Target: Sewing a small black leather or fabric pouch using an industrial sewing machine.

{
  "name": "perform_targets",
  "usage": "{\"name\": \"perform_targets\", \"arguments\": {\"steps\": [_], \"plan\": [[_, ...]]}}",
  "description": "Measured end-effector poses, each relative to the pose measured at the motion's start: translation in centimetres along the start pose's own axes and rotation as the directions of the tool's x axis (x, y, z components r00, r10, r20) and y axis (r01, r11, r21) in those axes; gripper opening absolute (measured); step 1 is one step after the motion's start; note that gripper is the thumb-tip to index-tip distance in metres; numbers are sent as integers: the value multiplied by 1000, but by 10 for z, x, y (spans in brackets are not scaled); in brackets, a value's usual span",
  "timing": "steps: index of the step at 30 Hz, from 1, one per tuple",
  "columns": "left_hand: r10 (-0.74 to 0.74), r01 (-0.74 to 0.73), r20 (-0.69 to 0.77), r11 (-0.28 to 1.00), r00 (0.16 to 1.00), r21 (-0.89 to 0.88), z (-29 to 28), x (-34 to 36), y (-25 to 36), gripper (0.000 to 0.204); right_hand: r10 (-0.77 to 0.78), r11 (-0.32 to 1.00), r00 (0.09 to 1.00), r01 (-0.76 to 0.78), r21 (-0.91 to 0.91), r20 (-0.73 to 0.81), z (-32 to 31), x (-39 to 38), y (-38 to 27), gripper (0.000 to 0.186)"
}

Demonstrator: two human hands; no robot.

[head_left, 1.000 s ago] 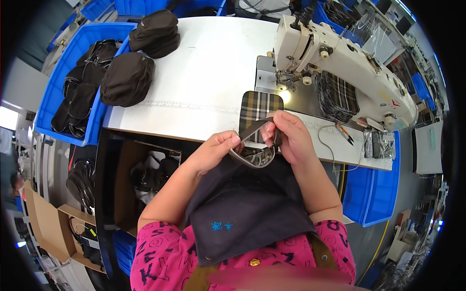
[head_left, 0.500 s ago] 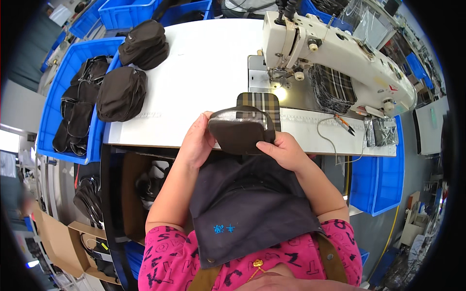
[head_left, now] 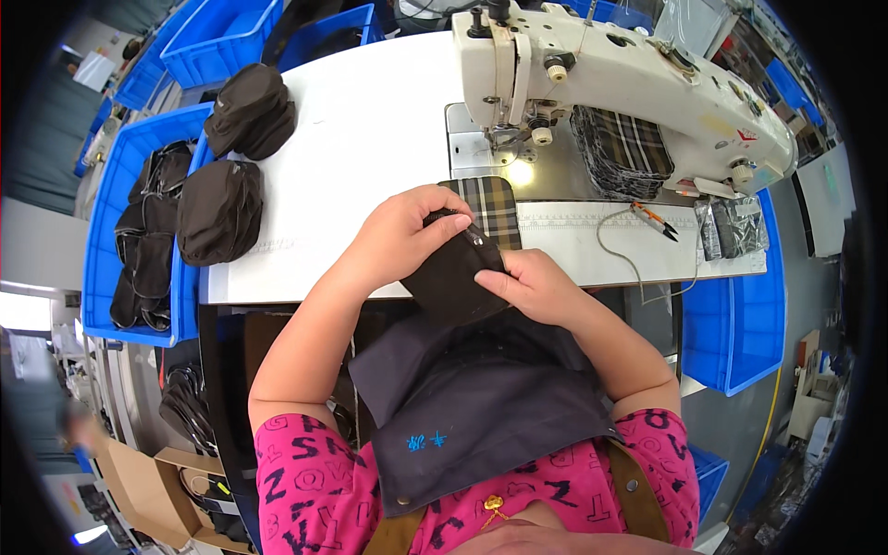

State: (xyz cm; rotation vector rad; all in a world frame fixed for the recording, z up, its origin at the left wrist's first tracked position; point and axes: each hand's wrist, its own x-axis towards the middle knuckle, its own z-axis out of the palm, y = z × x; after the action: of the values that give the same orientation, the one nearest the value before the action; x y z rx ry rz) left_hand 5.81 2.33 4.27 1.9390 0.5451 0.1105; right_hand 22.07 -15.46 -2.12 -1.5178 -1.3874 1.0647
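I hold a black zippered pouch [head_left: 447, 287] above the white table's front edge. My left hand [head_left: 412, 227] pinches its upper edge at the zipper, where a metal pull shows. Its fingers are bent over the top, partly hiding that edge. My right hand [head_left: 518, 282] grips the pouch's right side, thumb across the dark fabric. Behind the pouch lies a plaid padded piece [head_left: 483, 196] with rounded corners, just in front of the lit metal plate of a white sewing machine [head_left: 629, 88].
Black bags [head_left: 217, 211] sit at left beside a blue bin [head_left: 97, 296] of similar pieces. Plaid pieces [head_left: 620, 143] are stacked under the machine arm. Orange-handled snips [head_left: 652, 218], a grey cord and wrapped packs [head_left: 731, 227] lie at right, above another blue bin [head_left: 726, 333].
The pouch has been turned from zipper-loop side to its dark face. My left hand has moved up and right onto the zipper; my right hand has dropped to the pouch's side.
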Motion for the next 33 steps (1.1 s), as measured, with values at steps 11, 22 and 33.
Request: {"name": "perform_targets", "arguments": {"steps": [11,22,33], "plan": [[-56,60,103,997,993,-39,-17,65,-20,21,-482,308,861,340,-889,163,-68,37,37,45],[-37,15,172,992,984,127,-19,117,-37,21,-497,333,835,433,-837,235,-71,67,45,50],[38,-93,220,965,975,244,-16,115,-41,5,-603,195,752,464,-864,267,-71,66,51,29]]}}
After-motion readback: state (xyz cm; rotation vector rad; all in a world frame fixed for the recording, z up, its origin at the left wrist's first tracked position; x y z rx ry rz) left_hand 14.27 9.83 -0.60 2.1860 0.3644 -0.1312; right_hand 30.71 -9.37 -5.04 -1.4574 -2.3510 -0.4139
